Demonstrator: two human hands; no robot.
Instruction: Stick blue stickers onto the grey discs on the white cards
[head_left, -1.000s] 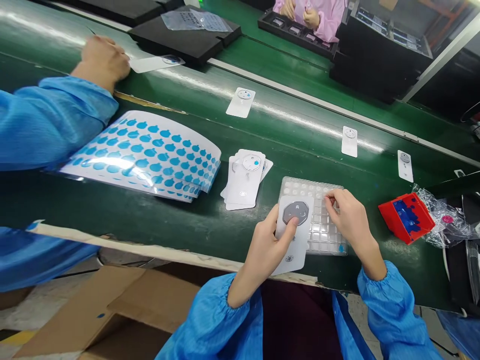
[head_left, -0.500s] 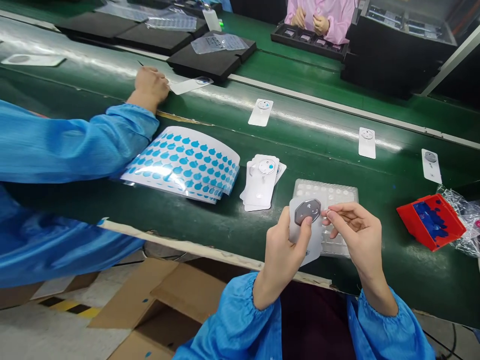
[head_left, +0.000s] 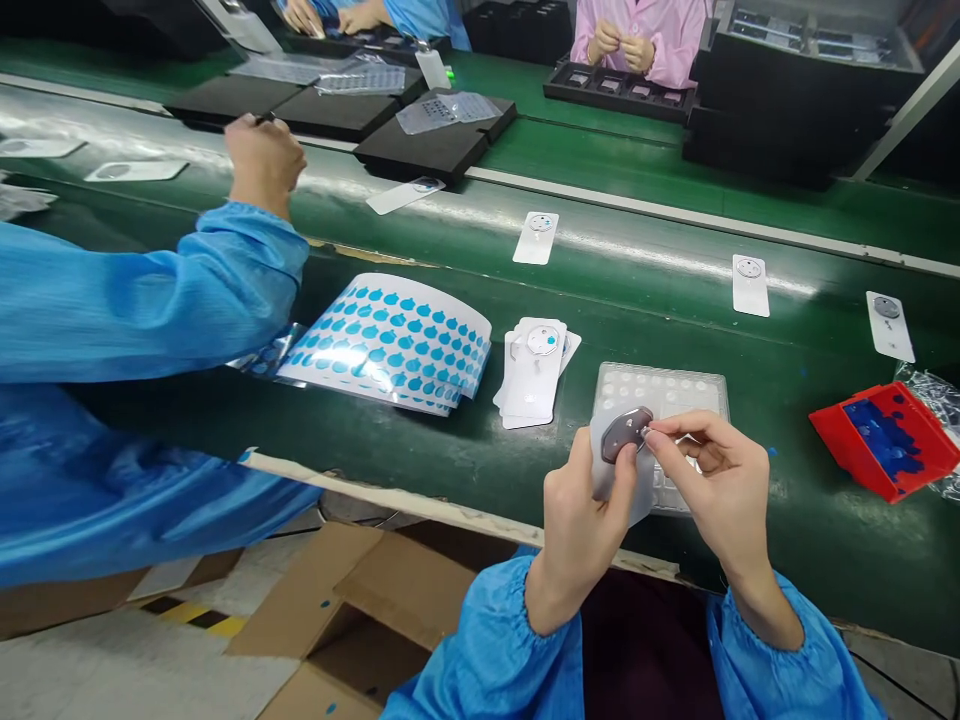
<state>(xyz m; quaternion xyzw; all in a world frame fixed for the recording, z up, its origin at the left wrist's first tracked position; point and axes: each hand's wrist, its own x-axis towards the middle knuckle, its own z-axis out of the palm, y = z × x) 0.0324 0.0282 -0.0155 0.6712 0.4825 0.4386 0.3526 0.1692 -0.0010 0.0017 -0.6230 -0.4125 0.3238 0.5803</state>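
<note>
My left hand [head_left: 589, 505] grips a white card [head_left: 616, 500] and tilts it up above the belt. A grey octagonal piece [head_left: 626, 434] lies on that card. My right hand [head_left: 712, 470] pinches a thin metal tool [head_left: 645, 433], whose tip touches the grey piece's edge. Part of the card is hidden behind my fingers. Beneath my hands sits a transparent blister tray [head_left: 660, 388]. To the left lie a stack of white cards [head_left: 534, 370] and curved sheets of blue dot stickers [head_left: 390, 345]. A co-worker's raised hand [head_left: 262, 165] holds a small dark tool.
The green conveyor belt [head_left: 787, 540] carries several spaced white cards, such as one [head_left: 536, 238]. A red box [head_left: 885, 440] with blue contents stands right. A cardboard box [head_left: 352, 600] lies below the belt edge. Black trays [head_left: 424, 150] and a pink-sleeved person [head_left: 637, 40] are beyond.
My hands have brought the card closer to my right hand, and its tool now touches the grey piece. The co-worker's hand has lifted. The whole view has shifted.
</note>
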